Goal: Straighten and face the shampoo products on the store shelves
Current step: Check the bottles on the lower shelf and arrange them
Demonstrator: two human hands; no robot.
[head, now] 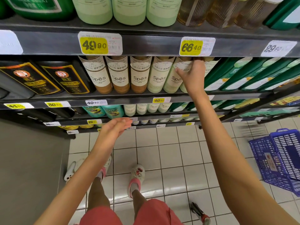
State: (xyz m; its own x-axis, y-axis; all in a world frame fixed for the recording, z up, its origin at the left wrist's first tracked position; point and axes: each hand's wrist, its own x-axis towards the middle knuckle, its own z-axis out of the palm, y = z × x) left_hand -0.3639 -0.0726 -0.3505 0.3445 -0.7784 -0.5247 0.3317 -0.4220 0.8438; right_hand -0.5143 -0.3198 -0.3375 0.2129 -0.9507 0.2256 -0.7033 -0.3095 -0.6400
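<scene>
Six Spes bottles [120, 75], amber then green; right hand [193, 73] grips the last bottle [211, 64], left hand [113, 129] slack.

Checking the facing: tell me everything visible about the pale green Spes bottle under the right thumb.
The pale green Spes bottle stands on the second shelf, plastic-looking, white label facing out, top hidden by the shelf edge above. Like-coloured bottles flank it. The thumb of the right hand lies across the label; grip unclear.
</scene>
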